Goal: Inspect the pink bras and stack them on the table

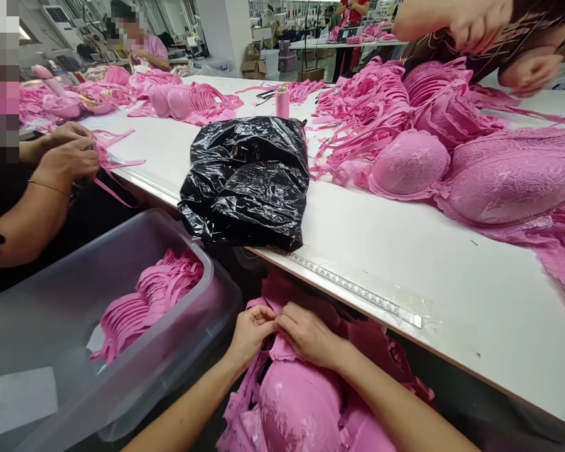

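A pink lace bra (301, 402) lies below the table's front edge, its moulded cups facing up, with more pink fabric around it. My left hand (255, 329) pinches the bra's upper band or strap between thumb and fingers. Right beside it, my right hand (306, 333) is closed on the same part, its fingertips meeting those of the left. What exactly lies between the fingertips is too small to make out.
A black plastic bag (252, 182) sits at the edge of the white table (386, 251), near a measuring tape (348, 284). Stacked pink bras (409, 157) lie at right. A clear plastic bin (150, 342) holds more bras at left. Co-workers' hands (68, 157) are at left and upper right.
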Demonstrator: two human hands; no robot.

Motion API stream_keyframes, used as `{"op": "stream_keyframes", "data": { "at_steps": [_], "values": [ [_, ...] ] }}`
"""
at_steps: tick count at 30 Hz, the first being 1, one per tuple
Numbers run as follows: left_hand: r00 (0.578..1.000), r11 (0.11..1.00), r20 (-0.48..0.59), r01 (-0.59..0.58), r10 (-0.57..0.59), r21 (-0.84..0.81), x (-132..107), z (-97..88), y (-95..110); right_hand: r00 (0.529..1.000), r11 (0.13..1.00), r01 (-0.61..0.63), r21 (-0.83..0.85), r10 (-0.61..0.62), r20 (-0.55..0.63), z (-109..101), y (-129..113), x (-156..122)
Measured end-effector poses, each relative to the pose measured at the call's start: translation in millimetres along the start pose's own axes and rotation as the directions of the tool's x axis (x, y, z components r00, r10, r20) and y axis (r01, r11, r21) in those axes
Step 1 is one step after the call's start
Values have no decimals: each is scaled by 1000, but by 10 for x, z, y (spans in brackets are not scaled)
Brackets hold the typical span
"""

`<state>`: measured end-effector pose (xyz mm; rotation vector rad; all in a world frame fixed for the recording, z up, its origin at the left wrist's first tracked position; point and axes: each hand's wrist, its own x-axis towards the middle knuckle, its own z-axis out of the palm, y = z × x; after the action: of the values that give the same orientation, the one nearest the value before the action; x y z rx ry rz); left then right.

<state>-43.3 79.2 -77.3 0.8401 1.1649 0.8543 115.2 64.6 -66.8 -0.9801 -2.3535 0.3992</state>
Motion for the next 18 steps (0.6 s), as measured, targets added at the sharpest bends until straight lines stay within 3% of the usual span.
{"op": "stream_keyframes", "data": {
  "at_steps": [6, 12, 18],
  "values": [
    [994, 992, -65, 85, -91, -89, -29, 60, -100, 1000, 1000, 4, 8, -4, -18, -38, 1, -2],
    [954, 955, 154, 274, -256, -112, -91, 29, 72, 999, 999, 29, 44, -28, -19, -44, -42, 23],
    [951, 968, 215, 241, -220, -73, -44, 59, 149, 999, 983, -19, 183, 11, 43, -84, -100, 47]
  ]
}}
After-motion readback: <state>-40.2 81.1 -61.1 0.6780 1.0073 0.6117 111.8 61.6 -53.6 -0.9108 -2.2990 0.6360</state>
